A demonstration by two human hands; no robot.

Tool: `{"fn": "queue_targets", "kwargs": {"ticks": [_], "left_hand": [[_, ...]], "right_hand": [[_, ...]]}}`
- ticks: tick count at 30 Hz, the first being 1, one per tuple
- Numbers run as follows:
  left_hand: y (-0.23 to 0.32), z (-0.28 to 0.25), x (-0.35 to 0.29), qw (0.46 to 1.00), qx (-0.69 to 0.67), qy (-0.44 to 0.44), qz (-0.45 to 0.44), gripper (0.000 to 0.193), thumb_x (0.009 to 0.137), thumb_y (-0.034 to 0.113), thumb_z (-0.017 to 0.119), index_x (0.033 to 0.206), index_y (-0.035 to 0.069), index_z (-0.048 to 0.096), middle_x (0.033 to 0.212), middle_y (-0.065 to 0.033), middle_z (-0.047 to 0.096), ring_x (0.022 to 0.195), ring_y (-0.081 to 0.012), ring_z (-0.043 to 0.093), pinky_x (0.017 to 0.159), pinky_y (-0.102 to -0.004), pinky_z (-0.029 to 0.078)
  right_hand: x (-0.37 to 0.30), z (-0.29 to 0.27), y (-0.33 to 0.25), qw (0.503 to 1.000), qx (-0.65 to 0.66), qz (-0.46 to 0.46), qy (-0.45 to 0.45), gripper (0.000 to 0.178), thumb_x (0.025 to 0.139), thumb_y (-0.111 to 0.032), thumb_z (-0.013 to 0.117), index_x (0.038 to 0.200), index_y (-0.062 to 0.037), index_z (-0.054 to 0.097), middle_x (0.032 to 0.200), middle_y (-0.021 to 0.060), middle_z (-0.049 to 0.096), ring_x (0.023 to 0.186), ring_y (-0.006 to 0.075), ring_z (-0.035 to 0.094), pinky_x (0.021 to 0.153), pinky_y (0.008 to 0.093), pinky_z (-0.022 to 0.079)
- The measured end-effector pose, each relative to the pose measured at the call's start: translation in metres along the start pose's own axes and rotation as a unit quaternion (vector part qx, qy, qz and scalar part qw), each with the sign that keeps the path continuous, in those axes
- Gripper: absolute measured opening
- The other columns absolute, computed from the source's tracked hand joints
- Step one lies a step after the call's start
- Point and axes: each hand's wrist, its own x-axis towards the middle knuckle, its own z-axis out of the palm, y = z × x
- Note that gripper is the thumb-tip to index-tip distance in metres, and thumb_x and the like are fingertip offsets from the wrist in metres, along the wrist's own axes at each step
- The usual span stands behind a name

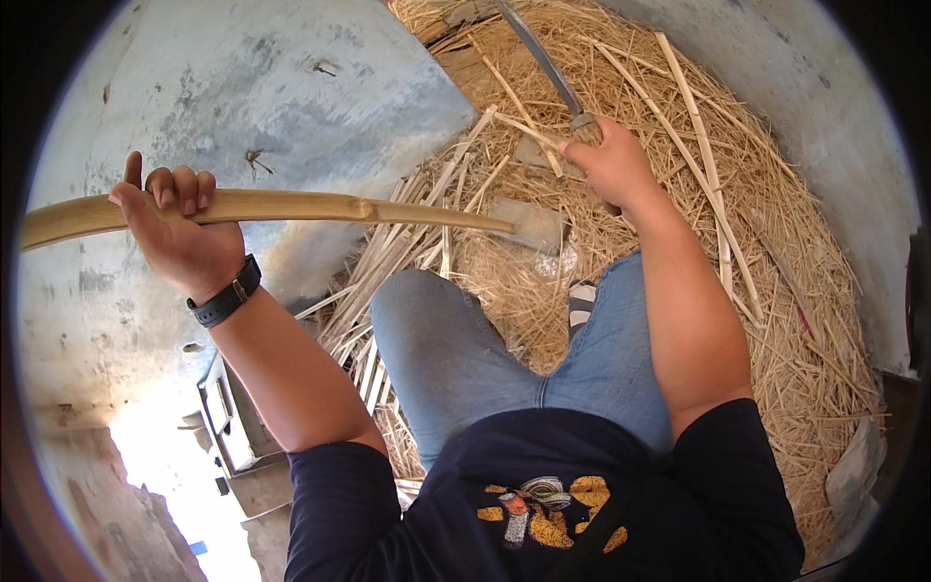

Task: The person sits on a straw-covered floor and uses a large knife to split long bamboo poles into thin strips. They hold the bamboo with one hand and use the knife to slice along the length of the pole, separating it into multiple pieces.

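My left hand (189, 228), with a dark watch on its wrist, is closed round a long split bamboo pole (281, 205). The pole runs nearly level from the left rim, and its thin end lies over a pale block (536, 228) on the straw in front of my knees. In my right hand (616, 170) is the handle of a machete (545, 60); its long, slightly curved blade points away and to the left, apart from the pole. A thin bamboo strip (527, 129) passes by my right thumb; whether the thumb touches it, I cannot tell.
Straw and bamboo shavings (795, 320) cover the floor. Split strips (364, 262) are heaped left of my knees, and long strips (700, 136) lie at the right. Worn walls (242, 97) stand at the left and right. Boxy objects (257, 475) sit by a bright opening.
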Motion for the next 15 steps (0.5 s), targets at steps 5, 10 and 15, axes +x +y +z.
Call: {"fn": "queue_targets", "kwargs": {"ticks": [5,10,15], "left_hand": [[0.028,0.02,-0.011,0.999,-0.036,0.002,-0.003,0.043,0.093,0.053,0.066,0.094,0.012,0.05,0.064,0.0049,0.033,0.055,-0.0089,0.029,0.055,-0.0253,0.028],[0.011,0.032,-0.014,1.0,0.013,-0.008,0.01,0.052,0.084,0.06,0.073,0.078,0.017,0.044,0.059,0.005,0.028,0.054,-0.0092,0.025,0.055,-0.0263,0.025],[0.009,0.035,-0.007,0.999,-0.023,-0.023,-0.014,0.056,0.08,0.061,0.076,0.073,0.017,0.042,0.059,0.0048,0.027,0.055,-0.0096,0.023,0.056,-0.0283,0.024]], "right_hand": [[-0.008,0.0,-0.009,0.999,-0.004,0.022,-0.033,0.055,0.085,-0.031,0.071,0.128,0.0018,0.06,0.096,0.0171,0.068,0.086,0.0264,0.067,0.078,0.0382,0.051],[-0.01,-0.001,-0.011,0.999,-0.006,0.029,-0.035,0.056,0.085,-0.031,0.071,0.128,0.0031,0.059,0.099,0.0176,0.068,0.089,0.0263,0.067,0.079,0.0388,0.052],[-0.004,0.008,0.004,1.0,-0.023,0.018,-0.011,0.06,0.085,-0.034,0.072,0.13,0.0026,0.059,0.106,0.0207,0.069,0.094,0.0289,0.068,0.084,0.0405,0.052]]}}
